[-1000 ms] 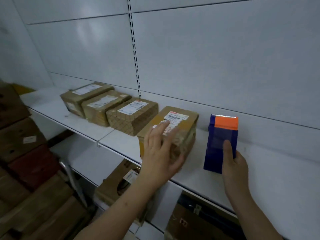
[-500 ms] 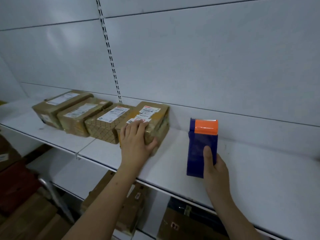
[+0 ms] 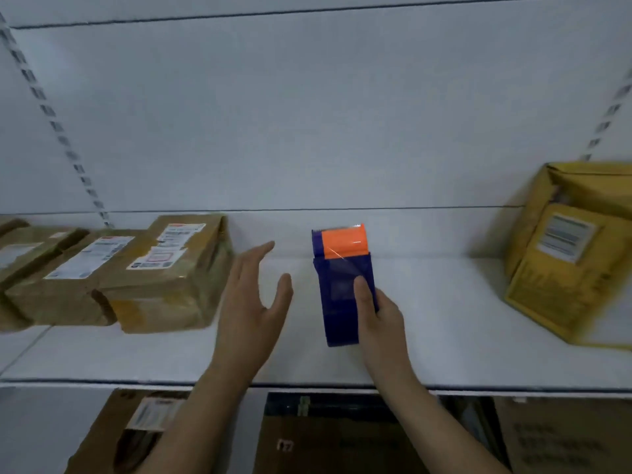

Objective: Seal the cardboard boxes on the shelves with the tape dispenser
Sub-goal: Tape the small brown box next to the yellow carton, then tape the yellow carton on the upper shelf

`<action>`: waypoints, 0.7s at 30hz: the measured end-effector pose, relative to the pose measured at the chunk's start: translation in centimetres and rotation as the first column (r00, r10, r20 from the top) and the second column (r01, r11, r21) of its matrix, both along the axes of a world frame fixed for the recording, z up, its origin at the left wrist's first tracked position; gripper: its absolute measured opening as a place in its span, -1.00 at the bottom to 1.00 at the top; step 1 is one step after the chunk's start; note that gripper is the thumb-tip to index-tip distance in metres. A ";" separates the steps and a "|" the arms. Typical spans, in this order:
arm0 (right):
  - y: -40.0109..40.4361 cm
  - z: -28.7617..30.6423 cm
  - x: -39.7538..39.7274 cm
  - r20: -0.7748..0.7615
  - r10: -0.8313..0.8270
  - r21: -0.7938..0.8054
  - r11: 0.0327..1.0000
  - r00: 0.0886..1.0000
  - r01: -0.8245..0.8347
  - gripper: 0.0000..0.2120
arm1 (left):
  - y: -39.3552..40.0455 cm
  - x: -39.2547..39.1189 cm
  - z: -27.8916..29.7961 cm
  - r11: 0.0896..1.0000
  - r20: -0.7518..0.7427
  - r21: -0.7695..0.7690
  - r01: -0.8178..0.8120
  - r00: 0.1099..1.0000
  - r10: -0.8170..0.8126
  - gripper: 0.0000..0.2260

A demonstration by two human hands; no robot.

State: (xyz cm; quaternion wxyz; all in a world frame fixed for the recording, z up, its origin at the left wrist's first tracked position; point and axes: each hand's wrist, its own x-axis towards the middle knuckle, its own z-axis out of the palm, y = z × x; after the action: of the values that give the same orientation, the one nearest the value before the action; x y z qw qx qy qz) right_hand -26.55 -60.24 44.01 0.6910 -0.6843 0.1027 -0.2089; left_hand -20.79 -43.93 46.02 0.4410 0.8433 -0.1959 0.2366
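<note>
A blue tape dispenser [image 3: 338,278] with an orange top stands on the white shelf [image 3: 444,336], and my right hand [image 3: 376,316] grips its lower right side, thumb across the front. My left hand [image 3: 253,302] hovers open just left of it, fingers straight, touching nothing. A row of brown taped boxes sits at the left; the nearest box [image 3: 164,282] carries white labels and lies a short gap from my left hand. A yellow box [image 3: 574,254] stands at the right end with its top flaps loose.
The white back panel has slotted uprights at left [image 3: 51,114] and right [image 3: 605,121]. Below the shelf's front edge lie more cardboard boxes: a brown one [image 3: 130,436], a dark one [image 3: 328,436] and another [image 3: 564,439] at the right.
My left hand has let go of the labelled box, which now sits against the row, and moved right. The view has swung right, bringing the yellow box in. My right hand still holds the dispenser.
</note>
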 end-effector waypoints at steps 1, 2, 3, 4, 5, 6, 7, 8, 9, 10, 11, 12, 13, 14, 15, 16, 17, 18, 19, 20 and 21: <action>-1.1 0.3 -0.7 0.006 -0.050 -0.025 0.998 0.999 0.050 -0.56 | -1.5 0.0 -0.4 0.997 -0.036 -0.021 0.070 0.997 -0.071 -0.61; -2.3 0.7 -1.4 0.011 -0.102 -0.046 0.994 0.995 0.103 -0.55 | -3.0 -0.2 -0.7 0.990 -0.060 -0.024 0.138 0.988 -0.139 -0.62; -3.4 1.0 -2.3 0.016 -0.156 -0.068 0.985 0.988 0.157 -0.53 | -4.6 -0.3 -1.0 0.978 -0.082 -0.019 0.208 0.975 -0.209 -0.64; -4.7 1.3 -3.3 0.018 -0.212 -0.092 0.973 0.977 0.213 -0.50 | -6.2 -0.5 -1.2 0.960 -0.107 -0.021 0.281 0.954 -0.281 -0.64; -6.0 1.5 -4.4 0.021 -0.270 -0.115 0.956 0.963 0.270 -0.49 | -7.8 -0.7 -1.4 0.937 -0.130 -0.032 0.348 0.928 -0.349 -0.64; -7.2 1.9 -5.7 0.026 -0.330 -0.130 0.935 0.943 0.331 -0.48 | -9.4 -0.9 -1.5 0.912 -0.148 -0.048 0.408 0.900 -0.411 -0.64; -8.4 2.1 -7.1 0.035 -0.401 -0.146 0.904 0.916 0.401 -0.48 | -11.1 -1.1 -1.6 0.883 -0.162 -0.065 0.464 0.869 -0.468 -0.64; -9.6 2.3 -8.6 0.047 -0.478 -0.165 0.862 0.877 0.479 -0.48 | -12.9 -1.4 -1.5 0.852 -0.172 -0.085 0.517 0.834 -0.524 -0.64; -10.7 2.4 -10.1 0.060 -0.552 -0.187 0.812 0.831 0.553 -0.47 | -14.7 -1.6 -1.4 0.817 -0.177 -0.106 0.567 0.798 -0.577 -0.64; -11.7 2.4 -11.6 0.071 -0.608 -0.202 0.768 0.791 0.608 -0.46 | -16.5 -1.9 -1.2 0.781 -0.181 -0.127 0.611 0.760 -0.624 -0.63; -12.6 2.4 -13.1 0.080 -0.648 -0.209 0.732 0.758 0.648 -0.44 | -18.4 -2.2 -0.8 0.750 -0.181 -0.145 0.645 0.728 -0.661 -0.62; -13.4 2.4 -14.4 0.087 -0.679 -0.211 0.702 0.729 0.680 -0.42 | -20.2 -2.5 -0.3 0.725 -0.179 -0.157 0.671 0.703 -0.689 -0.59; -14.2 2.4 -15.6 0.088 -0.708 -0.212 0.674 0.701 0.707 -0.39 | -22.0 -2.8 0.4 0.704 -0.168 -0.158 0.692 0.684 -0.710 -0.55; -15.0 2.5 -16.5 0.088 -0.730 -0.211 0.652 0.678 0.728 -0.38 | -23.7 -2.9 1.1 0.696 -0.143 -0.125 0.708 0.681 -0.718 -0.49; -15.8 2.8 -17.2 0.088 -0.747 -0.207 0.633 0.659 0.746 -0.38 | -25.3 -2.9 1.9 0.713 -0.083 -0.032 0.700 0.710 -0.700 -0.43; -16.6 3.2 -17.7 0.091 -0.760 -0.196 0.620 0.643 0.760 -0.39 | -26.9 -2.6 2.8 0.745 0.013 0.103 0.659 0.748 -0.663 -0.39; -17.6 3.5 -18.1 0.094 -0.771 -0.180 0.609 0.630 0.773 -0.41 | -28.5 -2.1 3.5 0.766 0.128 0.241 0.595 0.763 -0.633 -0.36; -18.6 3.8 -18.4 0.100 -0.778 -0.159 0.603 0.620 0.782 -0.44 | -30.1 -1.5 4.3 0.766 0.204 0.345 0.542 0.754 -0.625 -0.35; -19.7 4.0 -18.6 0.103 -0.782 -0.141 0.600 0.614 0.788 -0.48 | -31.4 -0.9 5.0 0.746 0.209 0.409 0.526 0.742 -0.637 -0.37; -20.7 4.2 -18.8 0.106 -0.784 -0.126 0.599 0.611 0.791 -0.50 | -32.5 -0.4 5.7 0.711 0.164 0.439 0.550 0.729 -0.665 -0.41; -21.7 4.4 -19.0 0.110 -0.784 -0.115 0.600 0.611 0.791 -0.51 | -33.3 -0.1 6.3 0.671 0.103 0.435 0.600 0.708 -0.699 -0.47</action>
State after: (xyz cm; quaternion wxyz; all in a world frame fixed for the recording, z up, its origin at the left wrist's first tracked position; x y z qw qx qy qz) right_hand -45.60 -81.97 48.37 0.4762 -0.6143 0.3607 -0.5155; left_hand -20.88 -77.26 52.35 0.2992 0.7446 -0.5825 0.1297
